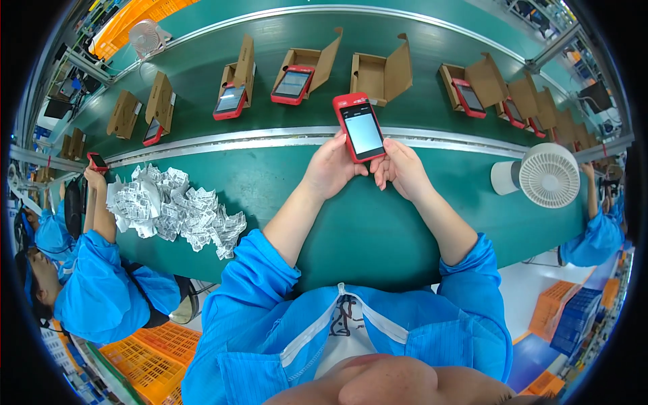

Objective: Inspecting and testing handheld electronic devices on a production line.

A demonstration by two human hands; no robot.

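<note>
A red handheld terminal (359,128) with a lit, pale screen is held upright before me, over the metal rail. My left hand (329,165) is closed around its lower left side, thumb along the edge and fingers behind and below. My right hand (403,169) closes on its lower right corner, the thumb at the screen's edge and the other fingers curled under. Just beyond it, an open, bare cardboard box (370,69) rests on the green belt. The terminal's back is hidden.
Several open boxes line the belt, red terminals (293,84) in or against them. A pile of crumpled printed paper slips (177,206) lies left on the green table (364,236). A white fan (548,175) stands right. Co-workers sit at both sides; one hand (95,178) at left holds a terminal.
</note>
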